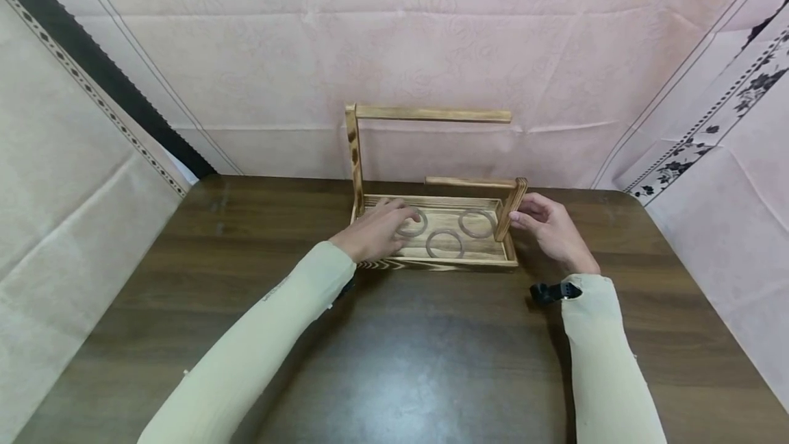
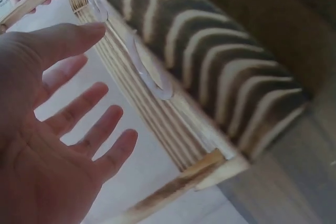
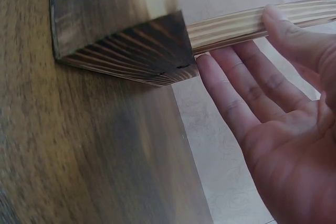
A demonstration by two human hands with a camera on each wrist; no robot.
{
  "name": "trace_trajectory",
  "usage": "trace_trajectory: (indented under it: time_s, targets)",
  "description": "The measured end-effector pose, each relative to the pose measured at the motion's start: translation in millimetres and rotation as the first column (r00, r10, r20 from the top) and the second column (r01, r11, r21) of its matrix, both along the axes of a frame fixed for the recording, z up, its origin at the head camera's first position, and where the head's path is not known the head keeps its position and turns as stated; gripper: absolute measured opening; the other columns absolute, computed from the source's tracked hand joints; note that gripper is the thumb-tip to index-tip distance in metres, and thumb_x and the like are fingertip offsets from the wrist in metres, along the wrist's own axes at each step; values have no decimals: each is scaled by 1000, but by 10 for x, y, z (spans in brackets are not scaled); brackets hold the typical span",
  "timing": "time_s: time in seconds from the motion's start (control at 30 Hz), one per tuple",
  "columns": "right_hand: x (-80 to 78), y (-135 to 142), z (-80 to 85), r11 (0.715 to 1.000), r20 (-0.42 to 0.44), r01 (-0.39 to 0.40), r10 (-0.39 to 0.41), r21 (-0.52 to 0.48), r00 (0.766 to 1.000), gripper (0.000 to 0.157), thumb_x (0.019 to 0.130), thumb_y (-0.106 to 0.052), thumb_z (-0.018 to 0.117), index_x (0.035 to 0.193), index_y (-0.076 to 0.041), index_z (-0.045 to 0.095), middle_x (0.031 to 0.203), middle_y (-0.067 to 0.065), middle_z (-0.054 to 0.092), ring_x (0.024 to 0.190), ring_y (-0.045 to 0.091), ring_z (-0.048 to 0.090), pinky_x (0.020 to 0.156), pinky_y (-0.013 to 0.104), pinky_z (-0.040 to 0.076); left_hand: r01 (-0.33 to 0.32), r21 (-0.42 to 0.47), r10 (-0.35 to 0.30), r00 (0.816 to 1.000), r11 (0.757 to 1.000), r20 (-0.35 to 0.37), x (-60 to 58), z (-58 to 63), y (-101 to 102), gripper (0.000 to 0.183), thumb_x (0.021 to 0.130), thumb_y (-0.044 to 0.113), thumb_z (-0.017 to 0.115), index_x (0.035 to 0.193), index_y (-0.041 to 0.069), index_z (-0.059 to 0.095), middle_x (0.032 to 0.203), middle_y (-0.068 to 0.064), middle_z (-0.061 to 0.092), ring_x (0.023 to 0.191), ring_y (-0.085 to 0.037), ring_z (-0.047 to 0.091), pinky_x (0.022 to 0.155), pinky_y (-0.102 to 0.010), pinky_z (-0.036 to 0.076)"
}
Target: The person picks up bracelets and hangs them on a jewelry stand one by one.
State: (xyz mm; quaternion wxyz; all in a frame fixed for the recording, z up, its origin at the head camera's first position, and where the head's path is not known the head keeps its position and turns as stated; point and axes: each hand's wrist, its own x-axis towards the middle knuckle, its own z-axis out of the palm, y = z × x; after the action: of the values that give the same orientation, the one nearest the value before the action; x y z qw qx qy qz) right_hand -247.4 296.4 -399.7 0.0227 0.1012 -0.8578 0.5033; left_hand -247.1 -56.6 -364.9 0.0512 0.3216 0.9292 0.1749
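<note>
A wooden tray-based rack (image 1: 431, 264) stands near the table's far edge, with light and dark wood grain. From its left end rises a tall post (image 1: 355, 163) bearing a long crossbar (image 1: 434, 114); a shorter post (image 1: 510, 211) at the right end carries a lower crossbar (image 1: 468, 183). Three greyish rings lie in the tray, among them a front ring (image 1: 444, 255). My left hand (image 1: 382, 230) hovers over the tray's left part, fingers spread and holding nothing in the left wrist view. With thumb and fingers on opposite faces, my right hand (image 1: 551, 228) pinches the shorter post (image 3: 236, 26).
The dark brown wooden table (image 1: 394, 355) extends toward me. Behind it hangs a pale patterned cloth (image 1: 401, 53), with more cloth at both sides. A black wrist strap piece (image 1: 551, 292) sits by the right sleeve.
</note>
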Motion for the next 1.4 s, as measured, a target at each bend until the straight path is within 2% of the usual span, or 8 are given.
trace_trajectory:
  time_s: [0.13,0.33,0.47,0.6,0.7,0.87,1.13,1.4]
  targets:
    - [2,0,6,1000,12,-3,4,-16,1000,34,103,-14,62,132,2,57,126,24,63,97,-1,67,89,26,60,46,-31,-46,999,998,-1,-37,39,72,45,94,13,72,137,17,60,153,-7,48,147,-29,37,117,-54,40]
    - [2,3,10,1000,14,-4,5,-21,1000,34,103,-14,62,132,1,56,126,23,63,97,0,67,90,27,60,48,-72,-47,999,996,16,-63,58,204,42,99,22,67,140,19,57,156,-3,45,146,-26,37,109,-50,48]
    - [12,18,0,1000,14,-2,2,-9,1000,33,103,-15,62,132,1,56,126,22,63,97,-1,67,90,26,60,66,-81,-66,998,995,-3,-94,49,324,40,101,25,64,140,18,58,154,-3,48,141,-27,41,114,-46,44]
    - [40,48,-8,1000,20,13,-13,8,1000,34,103,-15,60,133,0,56,128,23,64,97,-3,66,89,23,59,103,-90,-103,995,991,8,-138,30,448,43,100,24,65,142,17,56,155,-6,47,147,-31,37,128,-46,26]
    - [57,61,-7,1000,27,16,-17,15,999,36,104,-17,60,135,0,55,130,23,64,98,-2,66,89,22,59,117,-103,-114,993,988,32,-165,23,518,49,98,22,67,145,18,53,157,-6,44,150,-33,33,129,-48,20]
    - [37,32,4,1000,33,6,-6,8,999,36,103,-19,62,134,-1,56,130,21,63,101,1,66,90,25,59,115,-108,-114,993,987,12,-200,48,597,47,99,22,67,145,19,54,153,-4,48,139,-29,41,120,-47,36]
    - [11,17,-1,1000,28,11,-11,-1,1000,33,104,-15,59,132,3,56,126,25,64,96,-1,67,90,26,60,157,-183,-161,987,970,-5,-279,86,824,51,99,19,63,149,20,51,154,-4,47,132,-25,43,108,-41,48]
    - [3,23,-35,1000,30,10,-10,-14,1000,34,105,-17,58,134,1,56,129,24,64,98,0,68,93,30,60,177,-223,-183,983,958,-3,-328,97,1032,54,95,13,66,146,21,53,151,-3,48,127,-24,44,106,-40,48]
